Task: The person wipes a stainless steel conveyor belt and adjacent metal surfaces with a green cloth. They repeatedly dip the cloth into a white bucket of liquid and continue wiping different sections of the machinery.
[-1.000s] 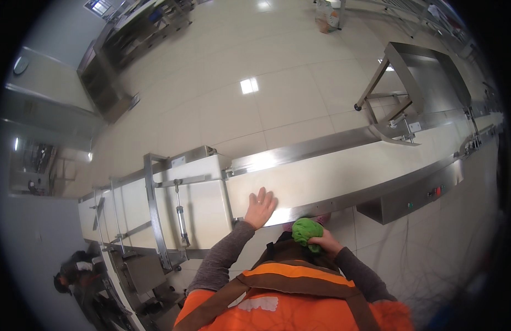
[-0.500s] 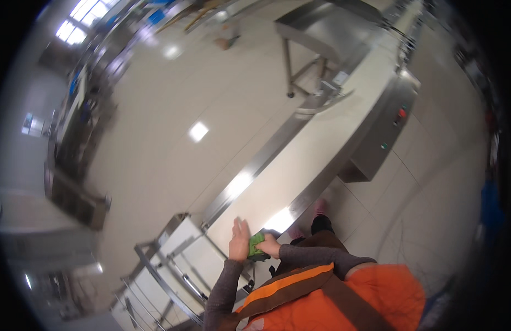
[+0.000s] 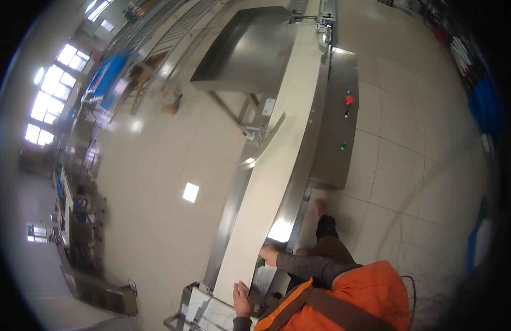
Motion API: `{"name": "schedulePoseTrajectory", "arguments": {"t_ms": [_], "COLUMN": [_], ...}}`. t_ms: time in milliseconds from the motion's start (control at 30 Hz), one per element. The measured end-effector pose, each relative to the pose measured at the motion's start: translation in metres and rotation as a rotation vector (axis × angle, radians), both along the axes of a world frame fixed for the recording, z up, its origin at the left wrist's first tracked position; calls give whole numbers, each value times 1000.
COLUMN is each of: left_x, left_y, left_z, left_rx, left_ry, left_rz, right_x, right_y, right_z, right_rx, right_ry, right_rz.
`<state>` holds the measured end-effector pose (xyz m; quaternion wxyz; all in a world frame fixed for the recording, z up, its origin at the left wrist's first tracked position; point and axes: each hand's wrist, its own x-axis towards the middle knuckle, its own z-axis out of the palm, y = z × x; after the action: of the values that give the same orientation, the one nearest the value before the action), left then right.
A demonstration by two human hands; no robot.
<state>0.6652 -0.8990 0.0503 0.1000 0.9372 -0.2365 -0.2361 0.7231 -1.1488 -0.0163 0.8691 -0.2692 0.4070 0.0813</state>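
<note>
The pale conveyor belt [image 3: 272,165] runs from near me away toward the far end, between metal side rails. My left hand [image 3: 242,300] rests at the belt's near end with its fingers stretched out, and nothing shows in it. Farther along, at the right edge of the belt, my right hand [image 3: 269,255] reaches down with its fingers bent. A bit of green cloth [image 3: 260,261] shows below this hand; the fingertips are partly hidden. Beneath the belt edge, between my hands, a pale surface [image 3: 262,278] is visible.
A steel control box [image 3: 334,132] with red and green buttons flanks the belt's right side. A metal guide [image 3: 273,137] juts over the belt. A large steel tray table [image 3: 244,49] stands at the far left of it. Tiled floor [image 3: 156,165] lies around.
My view has turned, so the belt runs more upright. My hands have come apart: the right one, with the green cloth, is at the belt's right edge, the left one at its near end.
</note>
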Motion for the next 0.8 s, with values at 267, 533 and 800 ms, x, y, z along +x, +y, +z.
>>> {"name": "schedulePoseTrajectory", "arguments": {"t_ms": [267,533,800], "left_x": [-32,-2,16], "left_y": [-60,-143,-205], "left_z": [9,12,16], "left_rx": [14,71,88], "left_ry": [141,223,243], "left_rz": [202,233,243], "right_x": [67,105,135], "right_y": [-174,-317,-494], "right_z": [12,-14,3], "right_rx": [-9,113,-157], "right_ry": [-226,-224,-194], "right_rz": [-87,-294,-417]}}
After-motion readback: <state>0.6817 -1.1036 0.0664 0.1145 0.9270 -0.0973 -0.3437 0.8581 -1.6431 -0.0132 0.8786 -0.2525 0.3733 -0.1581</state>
